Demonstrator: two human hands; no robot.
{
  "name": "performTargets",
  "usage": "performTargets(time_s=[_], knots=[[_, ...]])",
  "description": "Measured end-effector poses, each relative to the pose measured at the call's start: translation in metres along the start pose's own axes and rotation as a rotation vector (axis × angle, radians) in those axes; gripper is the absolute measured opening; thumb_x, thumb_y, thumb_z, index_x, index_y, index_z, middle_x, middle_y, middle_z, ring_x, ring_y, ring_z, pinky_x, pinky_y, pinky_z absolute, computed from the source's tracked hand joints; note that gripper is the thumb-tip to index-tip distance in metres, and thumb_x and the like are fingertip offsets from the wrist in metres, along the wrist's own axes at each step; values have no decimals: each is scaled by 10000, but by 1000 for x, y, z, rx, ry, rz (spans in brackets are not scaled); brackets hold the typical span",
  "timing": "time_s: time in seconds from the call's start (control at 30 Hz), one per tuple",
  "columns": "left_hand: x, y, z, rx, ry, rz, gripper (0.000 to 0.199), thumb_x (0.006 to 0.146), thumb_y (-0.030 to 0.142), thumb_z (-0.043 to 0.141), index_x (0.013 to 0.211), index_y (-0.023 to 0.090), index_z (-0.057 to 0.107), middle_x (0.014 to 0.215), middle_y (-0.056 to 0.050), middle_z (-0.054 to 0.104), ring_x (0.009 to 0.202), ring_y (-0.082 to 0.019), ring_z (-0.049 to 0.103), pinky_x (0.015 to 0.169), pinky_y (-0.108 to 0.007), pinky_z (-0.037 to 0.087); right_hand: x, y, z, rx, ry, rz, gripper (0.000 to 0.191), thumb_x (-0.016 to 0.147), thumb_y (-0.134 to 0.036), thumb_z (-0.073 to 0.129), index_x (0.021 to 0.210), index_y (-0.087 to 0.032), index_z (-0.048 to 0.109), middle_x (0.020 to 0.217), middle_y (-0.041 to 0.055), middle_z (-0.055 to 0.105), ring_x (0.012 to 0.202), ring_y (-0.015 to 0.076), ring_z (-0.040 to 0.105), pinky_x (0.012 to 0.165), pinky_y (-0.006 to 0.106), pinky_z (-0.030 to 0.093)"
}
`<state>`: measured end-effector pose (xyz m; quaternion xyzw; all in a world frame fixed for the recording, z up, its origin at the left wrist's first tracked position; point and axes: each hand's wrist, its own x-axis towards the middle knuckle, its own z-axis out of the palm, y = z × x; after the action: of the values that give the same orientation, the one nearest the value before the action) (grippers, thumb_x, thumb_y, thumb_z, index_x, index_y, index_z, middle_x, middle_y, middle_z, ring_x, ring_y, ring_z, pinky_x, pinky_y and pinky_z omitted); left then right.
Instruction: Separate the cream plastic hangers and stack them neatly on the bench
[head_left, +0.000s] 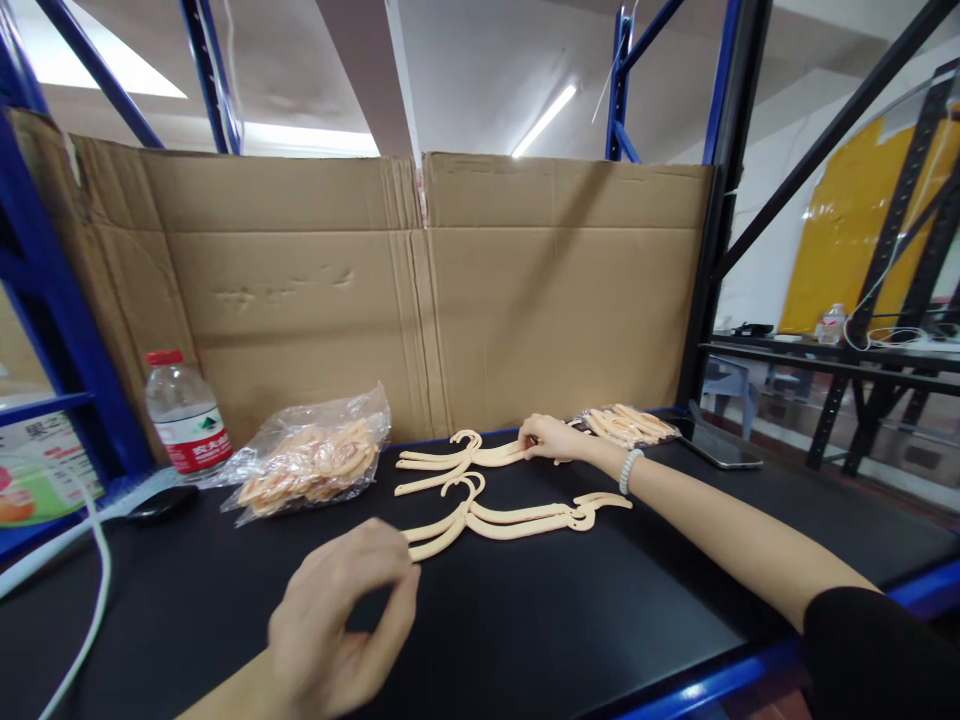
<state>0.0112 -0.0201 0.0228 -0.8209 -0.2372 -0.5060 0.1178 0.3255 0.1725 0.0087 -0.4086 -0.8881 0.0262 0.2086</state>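
Observation:
Two groups of cream plastic hangers lie on the black table [480,620], a rear group [499,457] and a front group [517,525]. My right hand [551,438] reaches to the right end of the rear group, its fingers closed around the end of a hanger arm. Nearer the camera, my left hand [345,610] is slightly blurred beside the left end of the front group. Its thumb and forefinger curl together at their tips, and whatever may be between them is too small to make out.
A clear bag of cream pieces [315,465] and a red-capped bottle [187,415] stand at the left. Another pile of pieces [628,424] and a phone [720,445] lie at the back right. Cardboard [555,300] walls the rear.

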Motion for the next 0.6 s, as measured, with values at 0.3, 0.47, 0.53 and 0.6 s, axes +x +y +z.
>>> performTargets(time_s=[0.3,0.47,0.53,0.6], knots=[[14,-11,13,-87,-78,-351,47,846,233,527,857,194,503,770,-2,575,652,-126,571,610,-239,501,-11,-7,-2,116,100,69,81,743,-73,635,732,-151,619,700,12,602,648,147,545,624,245,394],[14,-21,18,-260,-65,-578,131,833,303,555,871,192,496,808,-7,568,718,-141,591,635,-253,515,-21,-11,-18,213,306,90,43,815,-186,543,778,-168,556,664,-9,589,600,132,544,574,234,395],[14,-24,20,-368,-79,-668,173,826,330,570,878,188,487,804,-5,560,704,-141,591,619,-258,511,-29,-16,-26,251,399,103,83,827,-240,529,780,-173,519,680,-1,594,613,139,569,582,244,418],[14,-27,23,-479,-103,-751,236,813,368,592,912,178,493,841,-18,567,700,-141,588,627,-273,514,-37,-26,-33,321,476,109,131,839,-289,525,781,-177,491,669,2,593,604,143,587,572,250,436]])
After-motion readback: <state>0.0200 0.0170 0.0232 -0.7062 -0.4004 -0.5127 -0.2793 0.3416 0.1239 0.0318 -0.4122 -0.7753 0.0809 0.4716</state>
